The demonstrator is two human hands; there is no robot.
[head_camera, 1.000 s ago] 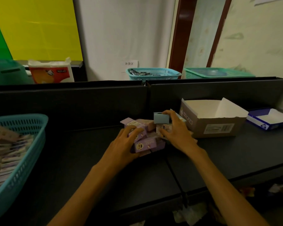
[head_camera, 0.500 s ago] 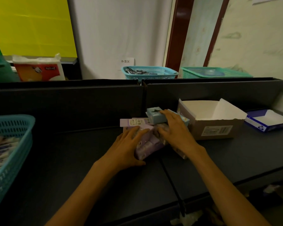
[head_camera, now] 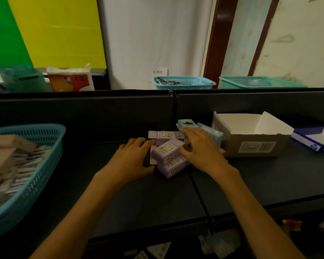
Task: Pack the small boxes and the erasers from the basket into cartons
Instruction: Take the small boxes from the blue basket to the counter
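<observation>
on a dark counter (head_camera: pixel 260 186) backed by a low black partition (head_camera: pixel 79 113), the left hand (head_camera: pixel 131 159) and right hand (head_camera: pixel 200 148) rest loosely curled against a pile of small boxes (head_camera: pixel 166 152), whether gripping i cannot tell. an open carton (head_camera: pixel 251 139) sits just right of the pile and the blue basket (head_camera: pixel 36 165) at far left, with a yellow-and-green wall (head_camera: pixel 54 30) behind.

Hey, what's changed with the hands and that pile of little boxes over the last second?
The left hand drew back off the purple boxes to their left side. The right hand let go of the blue box it held up, now resting over the pile. The open carton and basket stayed.
</observation>
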